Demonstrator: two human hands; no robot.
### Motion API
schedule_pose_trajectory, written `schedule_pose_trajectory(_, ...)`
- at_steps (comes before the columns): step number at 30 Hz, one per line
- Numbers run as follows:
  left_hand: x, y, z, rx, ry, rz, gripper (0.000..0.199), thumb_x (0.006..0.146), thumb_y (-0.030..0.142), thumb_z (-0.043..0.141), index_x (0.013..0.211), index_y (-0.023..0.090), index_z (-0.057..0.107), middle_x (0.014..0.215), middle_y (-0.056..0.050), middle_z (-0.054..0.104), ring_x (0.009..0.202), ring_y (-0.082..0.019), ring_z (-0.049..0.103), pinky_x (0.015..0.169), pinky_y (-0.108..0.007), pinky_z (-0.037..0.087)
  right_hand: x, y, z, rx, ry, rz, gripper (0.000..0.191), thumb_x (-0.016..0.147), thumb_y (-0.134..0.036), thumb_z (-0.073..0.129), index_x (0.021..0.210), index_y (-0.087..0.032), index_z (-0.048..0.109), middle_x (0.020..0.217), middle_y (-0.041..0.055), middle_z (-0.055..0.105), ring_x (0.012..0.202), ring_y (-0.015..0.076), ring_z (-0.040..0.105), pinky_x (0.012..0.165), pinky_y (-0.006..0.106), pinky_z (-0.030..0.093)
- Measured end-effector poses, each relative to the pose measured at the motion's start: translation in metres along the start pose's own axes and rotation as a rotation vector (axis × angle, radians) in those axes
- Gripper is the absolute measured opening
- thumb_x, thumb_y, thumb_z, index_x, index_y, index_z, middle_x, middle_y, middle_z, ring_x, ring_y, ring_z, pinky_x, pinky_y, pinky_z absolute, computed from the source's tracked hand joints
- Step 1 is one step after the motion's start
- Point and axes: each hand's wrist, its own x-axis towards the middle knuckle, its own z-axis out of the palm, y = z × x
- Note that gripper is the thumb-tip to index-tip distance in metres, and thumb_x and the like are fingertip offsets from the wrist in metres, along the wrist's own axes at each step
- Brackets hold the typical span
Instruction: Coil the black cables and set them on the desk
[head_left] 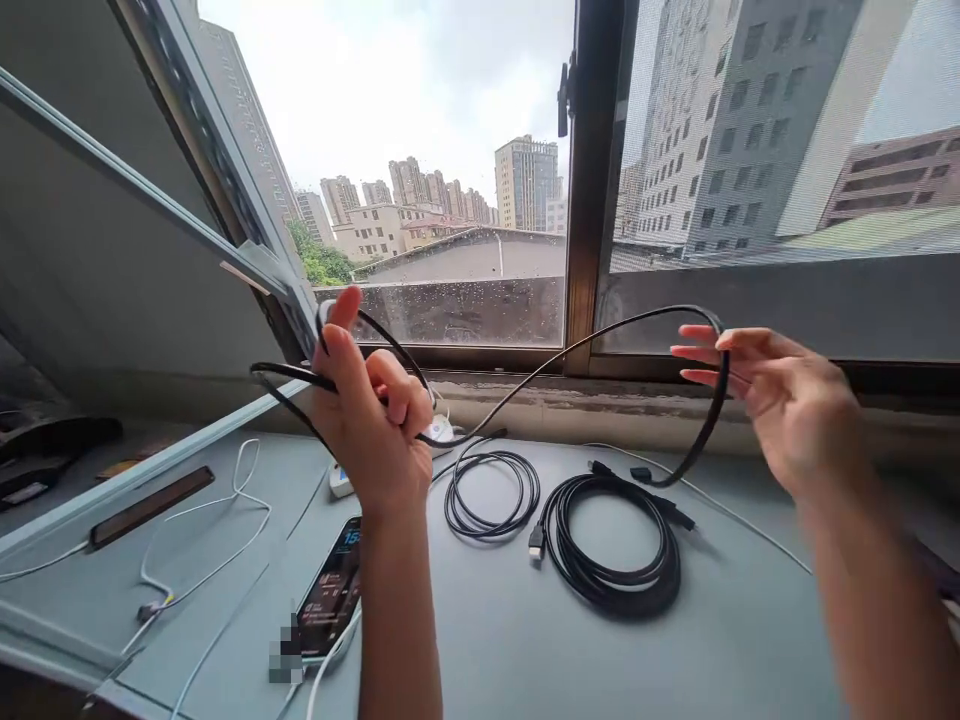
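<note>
A black cable (720,390) is stretched in the air between my hands. My left hand (371,430) is closed around it, with loops of the cable hanging out on both sides of the fingers. On the right, my right hand (795,410) pinches the cable between thumb and forefinger, the other fingers held out. From that pinch the cable bends down to a black connector (641,474) just above the desk. Below lie a thin black coiled cable (450,500) and a thicker black coiled cable (551,540) with a plug showing metal at its tip.
A phone (328,600) with a lit screen lies beside my left forearm, a white cable near it. Further left is a dark phone-like slab (152,507) with a white cable. A white power strip (341,482) sits behind my left wrist. The window frame (589,200) borders the desk's back.
</note>
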Motion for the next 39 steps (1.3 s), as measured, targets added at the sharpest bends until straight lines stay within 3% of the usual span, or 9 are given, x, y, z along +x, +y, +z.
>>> schedule_pose_trajectory(4,-0.006,-0.008,0.008,0.051,-0.232,-0.186,0.037,0.083,0.053,0.060,0.106,0.024,0.065,0.038,0.010,0.031,0.028,-0.002,0.020,0.030,-0.017,0.013,0.000,-0.009,0.011,0.370,0.101,0.335,0.021,0.064,-0.030,0.065,0.081,-0.020,0.060,0.079,0.0004,0.063,0.063,0.0118,0.062,0.043,0.018,0.049)
schedule_pose_trajectory(8,-0.010,-0.014,0.011,0.252,-0.393,-0.315,0.040,0.082,0.056,0.059,0.104,0.022,0.064,0.044,0.004,0.051,0.038,-0.008,0.047,0.037,-0.016,0.035,-0.005,-0.009,0.014,0.285,-0.103,0.407,0.043,0.067,-0.033,0.077,0.102,-0.024,0.053,0.087,-0.0029,0.063,0.041,0.0014,0.036,0.025,0.010,0.016)
schedule_pose_trajectory(12,-0.012,-0.018,0.011,0.445,-0.506,-0.344,0.040,0.081,0.056,0.059,0.090,0.019,0.070,0.069,-0.003,0.068,0.068,-0.013,0.063,0.057,-0.017,0.048,-0.021,-0.009,0.017,-0.059,-0.354,0.213,0.061,0.083,-0.051,0.062,0.134,-0.031,0.035,0.104,0.0040,0.065,0.040,0.0026,0.040,0.030,0.015,0.026)
schedule_pose_trajectory(16,-0.019,-0.024,0.015,0.515,-0.604,-0.349,0.047,0.082,0.063,0.051,0.093,0.022,0.073,0.102,-0.004,0.070,0.096,-0.018,0.062,0.076,-0.023,0.050,-0.041,-0.020,0.026,-0.403,-0.476,-0.010,0.080,0.076,-0.048,0.070,0.144,-0.027,0.032,0.098,0.0037,0.066,0.055,0.0074,0.048,0.048,0.019,0.044)
schedule_pose_trajectory(22,-0.032,-0.023,0.024,0.542,-0.867,-0.365,0.062,0.086,0.069,0.031,0.094,0.025,0.074,0.096,-0.004,0.071,0.095,-0.020,0.062,0.088,-0.030,0.050,-0.041,-0.019,0.027,-0.746,-0.298,-0.230,0.061,0.086,-0.037,0.058,0.144,-0.025,0.041,0.086,0.0017,0.071,0.045,0.0089,0.046,0.050,0.024,0.045)
schedule_pose_trajectory(28,-0.021,-0.021,0.014,0.415,-0.933,-0.488,0.065,0.077,0.077,0.041,0.065,0.017,0.063,0.054,-0.002,0.057,0.054,-0.011,0.057,0.052,-0.019,0.045,-0.023,-0.015,0.008,-0.650,-0.072,-0.183,0.042,0.083,-0.046,0.062,0.120,-0.025,0.066,0.092,0.0056,0.073,0.049,0.0109,0.052,0.039,0.023,0.036)
schedule_pose_trajectory(32,-0.026,-0.022,0.018,0.249,-0.904,-0.727,0.067,0.074,0.076,0.049,0.041,0.020,0.036,0.034,0.006,0.026,0.028,-0.007,0.036,0.030,-0.017,0.023,-0.036,-0.028,0.016,-0.343,-0.202,-0.077,0.045,0.087,-0.045,0.059,0.127,-0.026,0.058,0.097,0.0044,0.072,0.045,0.0057,0.045,0.036,0.018,0.037)
schedule_pose_trajectory(36,-0.038,-0.023,0.029,0.244,-0.902,-0.743,0.064,0.079,0.071,0.047,0.045,0.016,0.048,0.035,0.003,0.039,0.029,-0.007,0.041,0.032,-0.015,0.024,-0.053,-0.037,0.030,-0.447,-0.424,-0.147,0.069,0.071,-0.043,0.075,0.134,-0.023,0.054,0.090,0.0019,0.071,0.047,0.0058,0.046,0.040,0.018,0.043)
schedule_pose_trajectory(39,-0.040,-0.025,0.033,0.263,-0.922,-0.752,0.061,0.082,0.068,0.044,0.055,0.015,0.058,0.038,0.002,0.044,0.030,-0.006,0.042,0.034,-0.014,0.027,-0.055,-0.035,0.031,-0.586,-0.444,-0.196,0.064,0.073,-0.038,0.074,0.133,-0.023,0.056,0.081,-0.0008,0.070,0.050,0.0082,0.053,0.043,0.019,0.047)
